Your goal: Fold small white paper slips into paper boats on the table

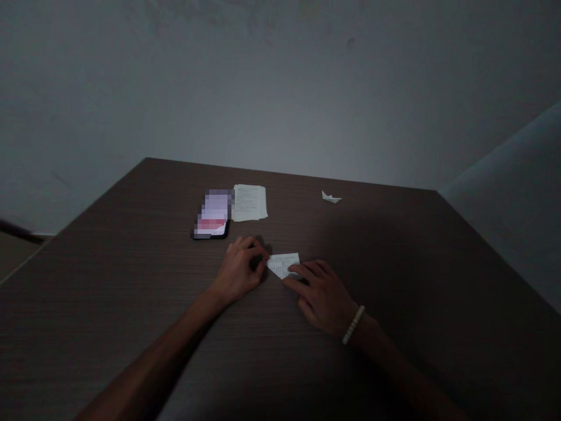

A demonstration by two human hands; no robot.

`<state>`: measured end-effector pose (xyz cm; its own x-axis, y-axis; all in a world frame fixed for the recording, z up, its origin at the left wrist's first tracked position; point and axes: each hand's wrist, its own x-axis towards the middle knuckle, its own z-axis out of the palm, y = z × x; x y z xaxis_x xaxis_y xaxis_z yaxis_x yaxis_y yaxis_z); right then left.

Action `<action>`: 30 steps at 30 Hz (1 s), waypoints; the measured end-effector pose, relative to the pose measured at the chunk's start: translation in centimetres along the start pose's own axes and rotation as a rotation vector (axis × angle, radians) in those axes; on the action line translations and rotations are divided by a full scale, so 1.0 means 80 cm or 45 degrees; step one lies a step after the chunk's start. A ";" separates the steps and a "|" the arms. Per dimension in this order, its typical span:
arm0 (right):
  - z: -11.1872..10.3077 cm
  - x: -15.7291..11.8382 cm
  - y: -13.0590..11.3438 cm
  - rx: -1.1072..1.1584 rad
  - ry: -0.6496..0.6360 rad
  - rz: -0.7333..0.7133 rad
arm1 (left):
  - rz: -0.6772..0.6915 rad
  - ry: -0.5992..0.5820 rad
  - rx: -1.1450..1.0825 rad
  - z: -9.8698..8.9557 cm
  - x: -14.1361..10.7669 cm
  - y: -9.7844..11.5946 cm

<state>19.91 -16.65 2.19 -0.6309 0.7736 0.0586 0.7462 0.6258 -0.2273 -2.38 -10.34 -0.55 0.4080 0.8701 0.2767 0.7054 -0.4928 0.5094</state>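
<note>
A small folded sheet of printed paper (277,264) lies on the dark wooden table between my hands, one lower corner folded to a slant. My left hand (242,266) pinches its left corner between thumb and fingers. From the right, my right hand (323,292) rests on the paper's lower right part, its fingers stretched out and apart. The fingertips of that hand cover part of the print. A beaded bracelet (353,325) circles my right wrist.
Beyond my left hand lies a phone (213,213) with a lit, blurred screen. Touching its right side is a stack of printed paper sheets (249,203). A small folded paper boat (331,198) stands near the back edge of the table (394,245). Behind rises a pale wall (280,88).
</note>
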 end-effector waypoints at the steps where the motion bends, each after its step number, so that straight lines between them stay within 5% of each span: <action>1: 0.001 -0.001 0.000 0.001 0.003 0.002 | 0.000 0.001 0.004 0.000 0.000 0.000; 14: 0.003 -0.003 -0.001 0.031 0.043 0.030 | 0.031 -0.015 0.256 -0.001 -0.005 0.019; 30: 0.010 -0.005 0.001 0.090 0.088 0.047 | -0.005 -0.026 0.062 -0.010 0.001 -0.001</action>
<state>20.09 -16.99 1.40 -0.5852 0.8027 0.1149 0.7503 0.5897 -0.2987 -2.83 -10.24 0.06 0.4168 0.8717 0.2578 0.7343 -0.4901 0.4698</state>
